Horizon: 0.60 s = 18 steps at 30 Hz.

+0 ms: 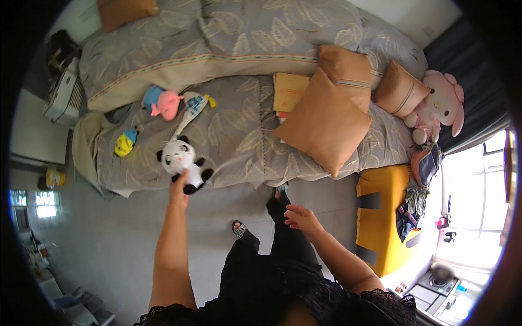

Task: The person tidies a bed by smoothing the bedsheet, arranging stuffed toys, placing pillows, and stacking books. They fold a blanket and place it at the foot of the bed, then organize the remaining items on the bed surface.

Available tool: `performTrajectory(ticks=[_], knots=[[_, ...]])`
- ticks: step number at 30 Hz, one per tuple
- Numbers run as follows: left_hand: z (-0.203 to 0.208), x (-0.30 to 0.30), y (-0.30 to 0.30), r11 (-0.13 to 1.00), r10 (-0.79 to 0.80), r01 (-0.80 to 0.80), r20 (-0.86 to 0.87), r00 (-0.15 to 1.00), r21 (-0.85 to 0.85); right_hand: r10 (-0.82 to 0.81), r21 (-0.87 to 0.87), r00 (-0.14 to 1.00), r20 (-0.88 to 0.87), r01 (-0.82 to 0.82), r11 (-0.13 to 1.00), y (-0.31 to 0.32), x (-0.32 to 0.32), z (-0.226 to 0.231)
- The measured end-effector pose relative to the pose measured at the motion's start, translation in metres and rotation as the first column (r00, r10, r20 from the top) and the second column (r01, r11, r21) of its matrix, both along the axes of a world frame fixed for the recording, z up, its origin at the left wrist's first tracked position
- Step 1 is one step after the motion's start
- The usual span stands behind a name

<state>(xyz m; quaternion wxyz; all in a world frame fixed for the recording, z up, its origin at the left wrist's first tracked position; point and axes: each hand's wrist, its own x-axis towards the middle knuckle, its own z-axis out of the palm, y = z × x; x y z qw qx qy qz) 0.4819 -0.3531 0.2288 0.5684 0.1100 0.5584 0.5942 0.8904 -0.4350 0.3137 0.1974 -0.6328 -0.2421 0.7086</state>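
The left hand (178, 182) is closing its fingers on the black-and-white plush panda (180, 157) at the near edge of the grey leaf-patterned bed (239, 136), not yet lifted I judge, while the right hand (300, 217) hangs loosely open and empty, the pink plush toy (163, 102) untouched.

Black-and-white panda toy (180, 158), pink-and-blue plush (162, 102), yellow-and-blue toy (125, 143), tan-orange cushions (324, 121), all on a grey leaf-patterned bedspread (239, 130); pink rabbit plush (439, 106) upper right.
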Motion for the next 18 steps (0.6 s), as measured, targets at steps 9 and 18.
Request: performTrajectory(ticks=[9, 18], knots=[[-0.053, 0.037, 0.069, 0.796, -0.180, -0.011, -0.254, 0.950, -0.605, -0.134, 0.206, 0.982, 0.133, 0.105, 0.973, 0.211, 0.120, -0.068], [0.013, 0.210, 0.088, 0.694, -0.497, 0.348, -0.069, 0.865, -0.630, -0.037, 0.301, 0.383, 0.923, -0.657, 0.691, 0.483, 0.168, -0.071]])
